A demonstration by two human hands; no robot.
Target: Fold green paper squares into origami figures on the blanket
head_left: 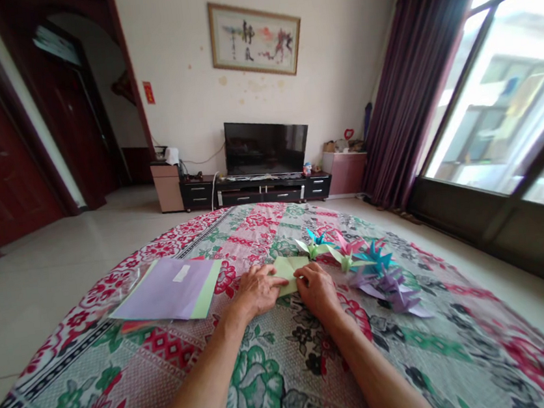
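Observation:
A small folded sheet of light green paper (286, 268) lies flat on the patterned tablecloth. My left hand (261, 289) rests at its left side, fingers stretched out over the paper's edge. At the right side, my right hand (318, 285) has its fingers curled and pinched on the paper. Just beyond and right of that hand sit several folded paper cranes: green (347, 259), blue (377, 259), pink (348, 244) and purple (400, 291). The underside of the green paper is hidden.
To the left lies a stack of coloured paper sheets (166, 290), purple on top, with a small white slip (182, 273) on it. The round table's cloth (254, 389) is flowered. Beyond the table stand a television (266, 147) and a low cabinet (261, 195).

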